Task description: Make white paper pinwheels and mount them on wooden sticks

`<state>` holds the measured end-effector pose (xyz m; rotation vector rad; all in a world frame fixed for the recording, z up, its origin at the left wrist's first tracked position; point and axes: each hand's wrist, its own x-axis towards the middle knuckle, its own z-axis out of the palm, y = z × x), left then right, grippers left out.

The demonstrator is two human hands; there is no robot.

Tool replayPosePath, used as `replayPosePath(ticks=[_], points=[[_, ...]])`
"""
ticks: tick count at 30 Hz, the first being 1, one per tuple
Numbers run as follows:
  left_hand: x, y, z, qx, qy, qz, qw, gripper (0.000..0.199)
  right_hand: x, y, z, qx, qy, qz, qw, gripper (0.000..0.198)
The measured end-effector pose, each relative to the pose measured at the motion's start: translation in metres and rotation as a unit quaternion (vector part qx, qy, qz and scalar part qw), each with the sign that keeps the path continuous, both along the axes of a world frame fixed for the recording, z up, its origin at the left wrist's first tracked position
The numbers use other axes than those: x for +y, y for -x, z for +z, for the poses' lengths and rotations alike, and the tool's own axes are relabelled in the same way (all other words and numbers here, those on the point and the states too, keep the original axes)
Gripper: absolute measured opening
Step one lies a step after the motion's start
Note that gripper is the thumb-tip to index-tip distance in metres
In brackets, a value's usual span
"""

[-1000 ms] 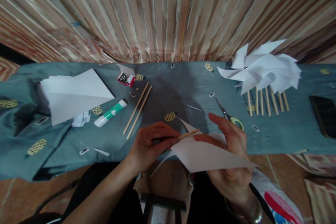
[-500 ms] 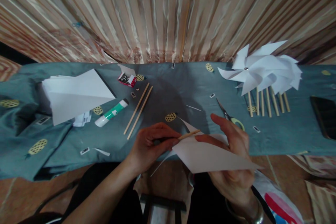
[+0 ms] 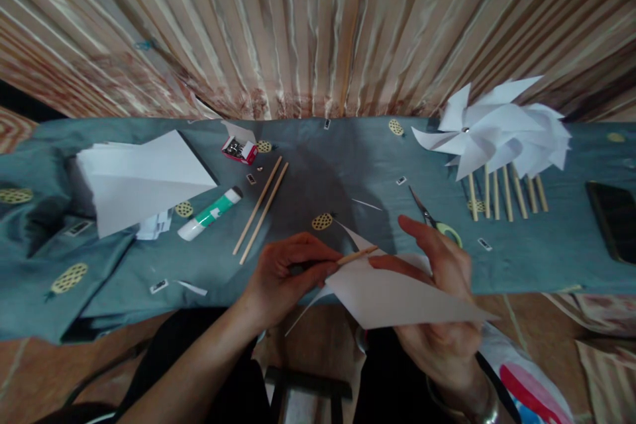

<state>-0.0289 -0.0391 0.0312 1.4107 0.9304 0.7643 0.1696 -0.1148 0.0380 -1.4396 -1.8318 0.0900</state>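
Observation:
Between thumb and fingers, my left hand (image 3: 293, 271) pinches a thin wooden stick (image 3: 358, 254) whose far end points right, against the paper. My right hand (image 3: 440, 291) is wrapped round a white paper pinwheel (image 3: 397, 295); its thumb is raised and its fingers run behind and through the folds. The pinwheel is tilted, with one broad blade facing up and narrow points sticking out to the left. Where stick and paper meet is partly hidden by the fingers. Scissors (image 3: 434, 220) with a yellow-green handle lie just behind my right hand.
Two loose sticks (image 3: 261, 212), a glue stick (image 3: 211, 213) and an opened red box of metal pins (image 3: 240, 148) lie left of centre. A stack of white paper (image 3: 144, 179) is farther left. Several finished pinwheels (image 3: 507, 136) lie at the right, near a dark phone (image 3: 613, 220).
Almost nothing differs. Both hands keep their hold on the stick and the pinwheel, and the view has shifted very slightly.

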Motion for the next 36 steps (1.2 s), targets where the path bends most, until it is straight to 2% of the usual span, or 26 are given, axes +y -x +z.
replayPosePath(ticks=[29,36], points=[[0.0002,0.0002,-0.0005,0.007,-0.035,0.012,0.999,0.005,0.0003,-0.0003,0.0016,-0.026,-0.003,-0.002,1.000,0.019],[0.0007,0.0010,-0.0008,0.015,-0.079,0.013,0.997,0.005,0.0009,0.0001,0.0004,-0.008,0.011,-0.013,1.000,0.021]])
